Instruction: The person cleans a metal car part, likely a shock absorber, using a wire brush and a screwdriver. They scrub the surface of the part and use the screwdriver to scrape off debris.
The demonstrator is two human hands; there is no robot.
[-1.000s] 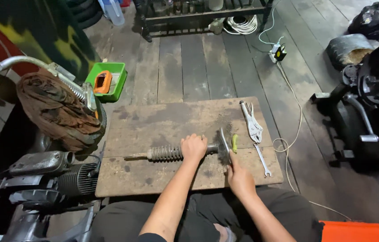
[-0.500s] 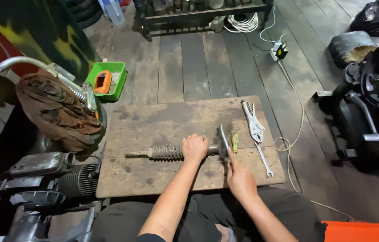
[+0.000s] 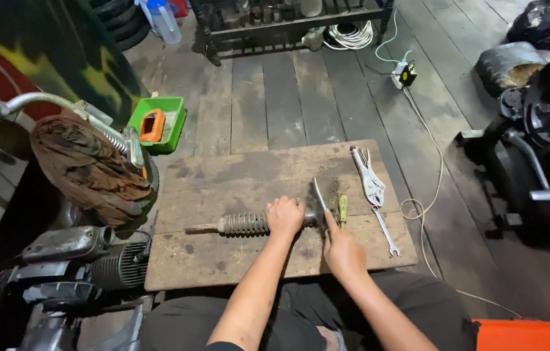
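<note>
- Rusty shock [image 3: 249, 223] lay on the board [image 3: 223, 260], left hand [image 3: 286, 216] clamped round it.
- Right hand [image 3: 342, 250] pinched a flat blade [image 3: 319, 195] at its end.
- One pliers [image 3: 370, 175], one wrench [image 3: 385, 234].

Beside your wooden board [image 3: 223, 188] lie locking pliers [image 3: 370, 179] and a wrench [image 3: 385, 232] — touching end to end (roughly); a green tray [image 3: 172, 127] sits further left, a coiled white cable [image 3: 351, 36] far beyond.

That wooden board [image 3: 236, 182] is rough, stained and matt, same as the worn floor planks [image 3: 288, 97]. The coil-spring shaft [image 3: 242, 224] is dull, grimy metal. The locking pliers [image 3: 371, 179] and wrench [image 3: 386, 237] look shinier steel. The green tray [image 3: 171, 127] is glossy plastic.
</note>
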